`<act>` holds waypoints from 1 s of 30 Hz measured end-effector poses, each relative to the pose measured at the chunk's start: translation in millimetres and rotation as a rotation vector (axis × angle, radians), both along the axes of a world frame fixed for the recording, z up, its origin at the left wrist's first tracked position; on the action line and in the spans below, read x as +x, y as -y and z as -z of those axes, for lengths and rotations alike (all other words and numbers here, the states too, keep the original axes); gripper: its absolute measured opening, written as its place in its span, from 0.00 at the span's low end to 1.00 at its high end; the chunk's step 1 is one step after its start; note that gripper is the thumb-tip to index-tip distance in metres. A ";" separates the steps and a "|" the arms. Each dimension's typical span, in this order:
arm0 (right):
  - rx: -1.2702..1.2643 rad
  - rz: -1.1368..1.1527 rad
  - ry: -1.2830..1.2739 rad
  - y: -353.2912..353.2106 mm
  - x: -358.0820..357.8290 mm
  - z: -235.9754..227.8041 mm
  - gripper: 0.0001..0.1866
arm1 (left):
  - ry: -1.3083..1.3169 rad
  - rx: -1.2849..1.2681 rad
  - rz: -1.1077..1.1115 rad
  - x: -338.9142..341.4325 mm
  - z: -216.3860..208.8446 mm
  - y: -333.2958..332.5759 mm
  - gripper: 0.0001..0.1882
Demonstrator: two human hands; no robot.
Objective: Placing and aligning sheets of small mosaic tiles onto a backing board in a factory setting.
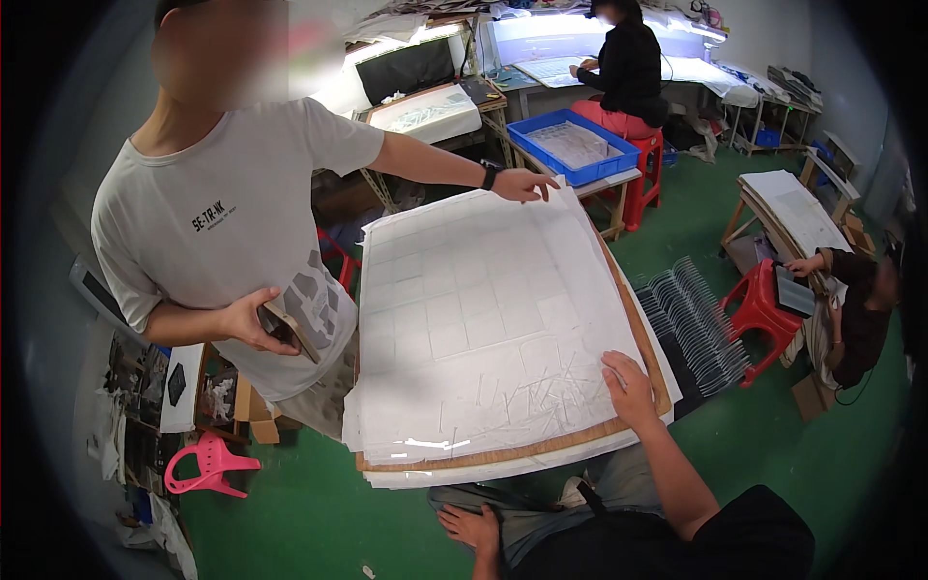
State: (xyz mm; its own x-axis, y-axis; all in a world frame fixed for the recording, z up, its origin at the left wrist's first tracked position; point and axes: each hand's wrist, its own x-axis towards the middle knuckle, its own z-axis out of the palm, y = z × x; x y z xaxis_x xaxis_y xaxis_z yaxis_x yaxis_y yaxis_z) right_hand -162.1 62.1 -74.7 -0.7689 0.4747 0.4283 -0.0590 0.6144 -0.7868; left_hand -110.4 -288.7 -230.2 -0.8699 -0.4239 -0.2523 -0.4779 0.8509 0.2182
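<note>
My right hand lies on the right edge of a board covered with white sheets, fingers stretched and holding nothing. Thin clear strips are scattered just left of it. Farther up the sheet, rows of pale, see-through rectangular pieces lie flat; their material is hard to make out. Below the board, my left hand rests on my thigh with its fingers spread, apart from the sheets. A wooden rim shows under the paper along the near side.
A person stands at the left, one hand on the board's far corner, the other holding a phone. Metal wire racks stand right of the board. Beyond are a blue tray, red stools and two seated people. A pink chair stands lower left.
</note>
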 end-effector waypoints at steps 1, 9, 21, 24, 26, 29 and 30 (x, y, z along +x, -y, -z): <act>-0.004 -0.001 0.000 0.1 -0.4 0.7 0.12 | 0.002 -0.003 0.001 -0.5 0.1 0.1 0.47; 0.020 -0.008 0.004 -7.9 3.2 6.9 0.12 | -0.012 -0.004 -0.012 3.1 3.0 -6.6 0.47; -0.230 -0.035 -0.042 -6.9 9.1 -73.3 0.13 | -0.047 0.008 -0.001 3.8 14.1 -6.8 0.48; -0.341 -0.231 -0.246 2.9 13.2 -120.1 0.14 | -0.048 0.000 -0.003 2.6 14.2 -5.8 0.48; -0.445 -0.423 -0.451 11.2 16.7 -155.5 0.14 | -0.048 -0.004 -0.002 1.5 14.0 -6.4 0.48; -0.421 -0.641 -0.641 22.8 25.8 -207.9 0.16 | -0.048 -0.002 -0.010 2.2 16.3 -5.0 0.48; -0.451 -0.806 -0.713 24.3 30.5 -222.2 0.18 | -0.048 -0.001 -0.014 2.8 16.8 -3.8 0.48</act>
State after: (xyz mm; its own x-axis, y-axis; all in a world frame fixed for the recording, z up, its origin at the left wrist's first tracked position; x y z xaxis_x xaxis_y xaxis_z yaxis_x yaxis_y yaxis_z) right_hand -131.7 37.8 147.6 -0.5701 0.1781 0.8020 -0.8216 -0.1293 -0.5553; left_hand -107.6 -284.9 -247.0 -0.8748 -0.4364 -0.2103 -0.4789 0.8444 0.2401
